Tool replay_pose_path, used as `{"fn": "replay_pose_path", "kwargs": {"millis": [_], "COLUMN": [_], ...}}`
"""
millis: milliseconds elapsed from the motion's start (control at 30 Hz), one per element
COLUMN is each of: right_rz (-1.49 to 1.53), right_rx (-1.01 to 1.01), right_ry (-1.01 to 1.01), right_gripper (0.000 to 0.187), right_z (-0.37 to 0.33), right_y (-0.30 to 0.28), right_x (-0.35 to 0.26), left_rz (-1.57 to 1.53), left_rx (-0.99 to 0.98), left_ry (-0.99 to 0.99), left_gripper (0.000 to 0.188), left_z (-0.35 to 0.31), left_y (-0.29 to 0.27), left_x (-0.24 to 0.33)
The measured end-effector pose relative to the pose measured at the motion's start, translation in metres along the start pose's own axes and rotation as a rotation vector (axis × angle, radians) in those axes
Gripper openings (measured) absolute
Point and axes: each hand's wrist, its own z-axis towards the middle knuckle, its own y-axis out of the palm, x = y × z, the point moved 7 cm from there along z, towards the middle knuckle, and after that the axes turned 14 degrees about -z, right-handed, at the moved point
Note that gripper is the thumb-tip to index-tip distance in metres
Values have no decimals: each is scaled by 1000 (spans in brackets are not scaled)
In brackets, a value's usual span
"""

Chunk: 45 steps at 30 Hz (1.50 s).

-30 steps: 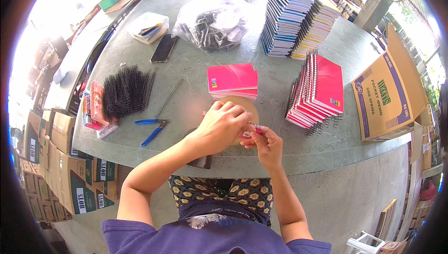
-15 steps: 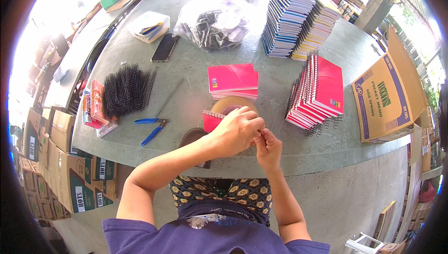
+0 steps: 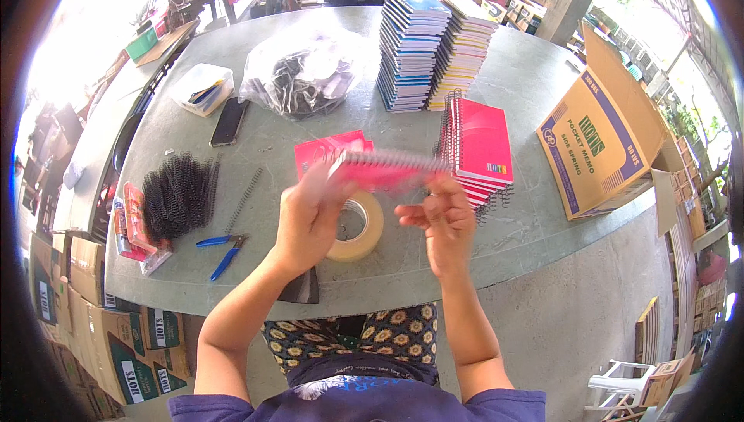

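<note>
One red spiral notebook (image 3: 387, 172), blurred in the head view, has just risen to 12 o'clock of the tape roll (image 3: 372, 234), grasped by the left hand (image 3: 307, 224), the right hand's (image 3: 445, 220) hold unclear, so handling seemingly shifts off the roll.

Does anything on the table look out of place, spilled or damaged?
Nothing looks plainly spilled or damaged. One loose coil lies apart from the black coil bundle, near the blue-handled pliers, so it looks out of place. The held notebook is too blurred to judge.

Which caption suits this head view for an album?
Left hand holding a red notebook over a table, right hand at one end.
</note>
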Motion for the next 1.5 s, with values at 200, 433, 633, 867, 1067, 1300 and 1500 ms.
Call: {"fn": "replay_pose_path", "kwargs": {"millis": [200,433,633,867,1067,1300,1500], "right_rz": [-122,-188,-292,-329,-387,-118,-860], "right_rx": [177,216,227,98,-5,-43,-374], "right_ry": [-142,29,-30,39,50,37,-236], "right_gripper": [27,22,19,16,21,25,17], "right_z": [-12,-31,-38,-44,-39,-3,12], "right_y": [-46,-79,-88,-50,-18,14,66], "right_x": [-21,35,24,44,49,49,-43], "left_rz": [483,664,728,1090,1028,192,1223], "left_rx": [-140,-338,-266,-288,-263,-233,145], "left_ry": [898,572,466,202,147,-140,-369], "left_gripper": [45,59,25,26,28,19,25], "left_z": [70,56,74,17,-3,-53,-87], "left_y": [135,180,57,-29,-42,-15,-180], "left_x": [93,-6,6,-79,-65,-31,-87]}}
